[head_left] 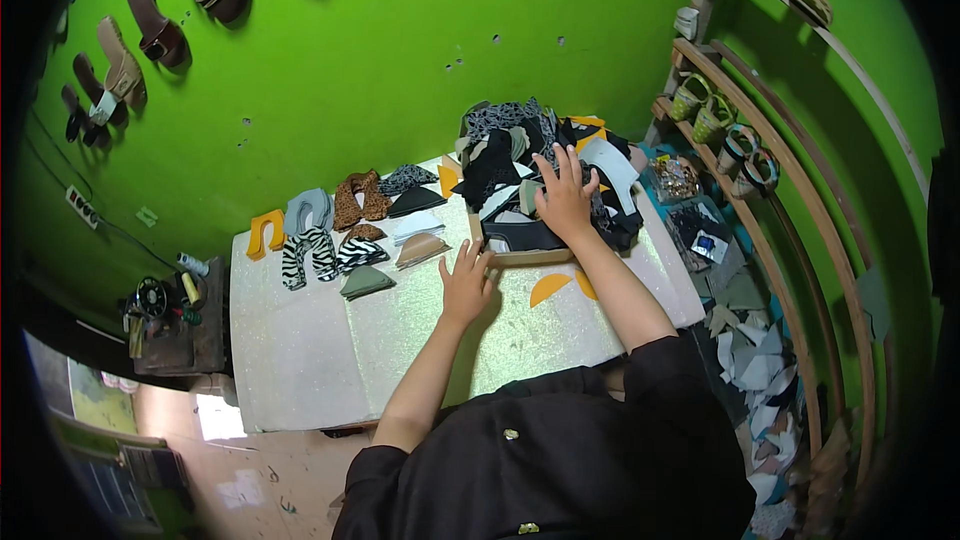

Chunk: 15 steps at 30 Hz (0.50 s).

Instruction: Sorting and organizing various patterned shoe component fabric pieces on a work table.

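Observation:
My right hand (568, 198) is over a cardboard box (530, 258) heaped with cut material pieces, its fingers spread; whether it touches the pieces I cannot tell. Black pieces (490, 168), a grey patterned piece (500, 118) and a white piece (612, 168) lie in the heap. By the box's near left corner is my left hand (466, 285), fingers apart and nothing in them. Beside it, a tan stack (422, 250) and an olive-green stack (368, 282) lie on the shimmery white tabletop (300, 350). A yellow half-round piece (549, 289) lies in front of the box.
Zebra-print pieces (310, 258), leopard-print pieces (360, 198) and a yellow curved piece (266, 233) lie on the table's left. A sewing machine (153, 295) stands further left. Wooden shelves (770, 140) with sandals and a pile of scraps (755, 360) are at right. Sandals (155, 30) hang on the wall.

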Available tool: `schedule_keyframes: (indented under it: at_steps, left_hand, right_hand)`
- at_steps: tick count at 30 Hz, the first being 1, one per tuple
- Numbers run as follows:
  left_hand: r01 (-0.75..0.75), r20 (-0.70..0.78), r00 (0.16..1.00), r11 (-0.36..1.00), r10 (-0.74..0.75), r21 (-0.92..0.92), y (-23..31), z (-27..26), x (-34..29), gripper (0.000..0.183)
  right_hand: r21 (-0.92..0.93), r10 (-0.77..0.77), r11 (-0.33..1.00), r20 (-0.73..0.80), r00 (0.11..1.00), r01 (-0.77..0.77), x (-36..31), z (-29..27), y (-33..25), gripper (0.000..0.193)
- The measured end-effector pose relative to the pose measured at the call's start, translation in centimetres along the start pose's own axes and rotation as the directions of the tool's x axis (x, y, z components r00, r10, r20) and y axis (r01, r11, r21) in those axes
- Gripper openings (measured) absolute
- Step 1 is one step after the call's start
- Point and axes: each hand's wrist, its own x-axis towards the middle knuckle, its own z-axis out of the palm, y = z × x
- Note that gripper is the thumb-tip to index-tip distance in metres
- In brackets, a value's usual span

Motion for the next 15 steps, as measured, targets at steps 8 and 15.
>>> schedule_keyframes:
  at_steps: [8,15]
  left_hand:
    - [0.089,0.005,0.996,0.996,-0.089,0.0,1.5,0.3,-0.4,0.053]
    - [0.192,-0.004,0.981,0.974,-0.194,-0.123,1.3,0.7,-0.3,0.051]
  right_hand:
    - [0.107,0.392,0.886,0.351,0.851,-0.452,4.0,-0.5,5.0,0.019]
    - [0.683,0.243,0.709,-0.005,0.97,-0.175,3.5,-4.2,6.0,0.014]
